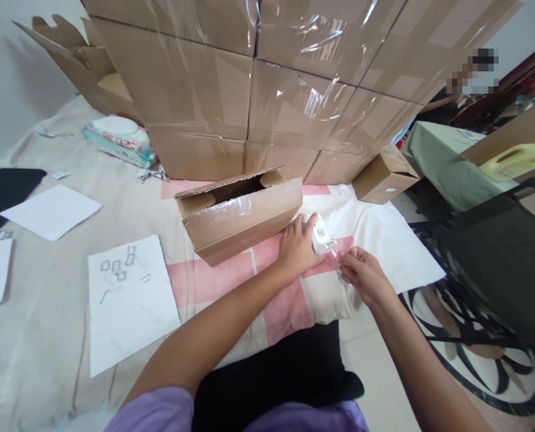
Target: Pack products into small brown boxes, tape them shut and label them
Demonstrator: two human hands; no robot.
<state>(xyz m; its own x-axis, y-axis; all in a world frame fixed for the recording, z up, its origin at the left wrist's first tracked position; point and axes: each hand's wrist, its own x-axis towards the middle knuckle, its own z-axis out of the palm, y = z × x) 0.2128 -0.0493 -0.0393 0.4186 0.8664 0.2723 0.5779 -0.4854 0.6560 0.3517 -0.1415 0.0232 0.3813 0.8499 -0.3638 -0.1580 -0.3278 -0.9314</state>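
My left hand [296, 243] is wrapped around a white tape dispenser [322, 233] resting on the pink and white cloth. Just right of it, my right hand [359, 270] pinches the end of a strip of clear tape [334, 252] that comes off the dispenser. Beside my left hand stands a small cardboard box [249, 219], tilted a little, its top partly open. A shiny band of tape runs along the box's near upper edge.
Behind rises a tall wall of taped cardboard boxes [204, 90]. To the left lie a drawn-on paper [132, 312], a wipes pack [118, 141] and a black pad [8, 195]. At right are another small box [384, 174], a dark chair [496, 258] and a person [456, 99].
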